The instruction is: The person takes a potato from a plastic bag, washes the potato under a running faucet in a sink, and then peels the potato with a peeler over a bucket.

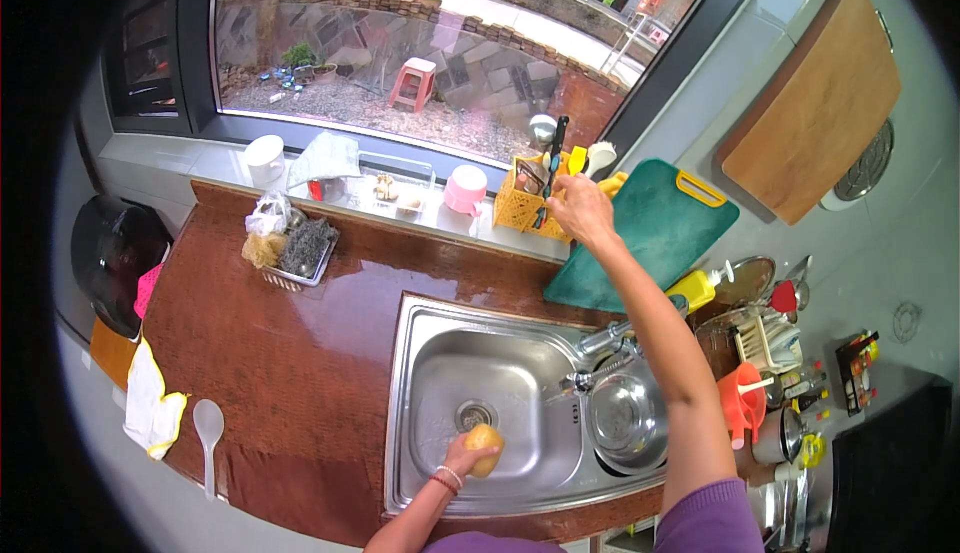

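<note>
My left hand [470, 457] holds a yellowish, potato-like vegetable [484, 451] over the stainless steel sink [517, 433], close to its drain [474, 414]. My right hand [581, 210] reaches up to a yellow plastic utensil basket [519, 206] on the window sill. A black-handled knife [558, 140], a ladle [543, 129], a yellow tool [577, 160] and a white brush [601, 155] stand in or behind the basket. The right fingers are at its utensils; whether they grip one cannot be told. A teal cutting board [649, 234] leans just right of the right hand.
The faucet [581, 382] reaches over the sink beside a metal bowl [626, 414]. A yellow soap bottle [694, 290] stands behind the right forearm. Scouring pads [306, 245] lie in a small basket. A pink mug [466, 189] is on the sill, and a white spoon [208, 433] at the counter's left edge.
</note>
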Demonstrator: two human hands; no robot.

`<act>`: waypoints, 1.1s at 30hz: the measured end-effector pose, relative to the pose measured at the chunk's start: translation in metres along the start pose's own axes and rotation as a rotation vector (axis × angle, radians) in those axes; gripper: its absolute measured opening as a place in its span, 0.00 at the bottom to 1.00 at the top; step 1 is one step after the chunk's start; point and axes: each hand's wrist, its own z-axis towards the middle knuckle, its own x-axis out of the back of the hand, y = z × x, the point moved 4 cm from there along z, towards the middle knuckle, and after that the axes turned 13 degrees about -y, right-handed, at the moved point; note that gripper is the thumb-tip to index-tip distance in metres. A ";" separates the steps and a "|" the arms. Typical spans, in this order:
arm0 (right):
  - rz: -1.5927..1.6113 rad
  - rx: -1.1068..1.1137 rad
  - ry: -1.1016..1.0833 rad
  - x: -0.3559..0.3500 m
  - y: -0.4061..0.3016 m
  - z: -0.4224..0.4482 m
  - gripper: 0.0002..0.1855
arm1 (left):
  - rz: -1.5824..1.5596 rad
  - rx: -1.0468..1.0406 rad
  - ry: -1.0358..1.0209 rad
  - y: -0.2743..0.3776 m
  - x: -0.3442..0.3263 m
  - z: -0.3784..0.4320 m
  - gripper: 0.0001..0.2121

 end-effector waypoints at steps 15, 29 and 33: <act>-0.216 0.028 0.246 -0.031 -0.007 0.060 0.07 | -0.261 0.034 0.011 0.017 0.022 -0.001 0.27; -0.103 0.120 0.637 0.081 -0.022 0.025 0.06 | -0.208 0.025 0.038 0.013 0.011 -0.003 0.29; -0.053 0.116 0.620 0.107 -0.027 -0.018 0.07 | -0.240 -0.002 0.015 0.037 0.001 -0.024 0.27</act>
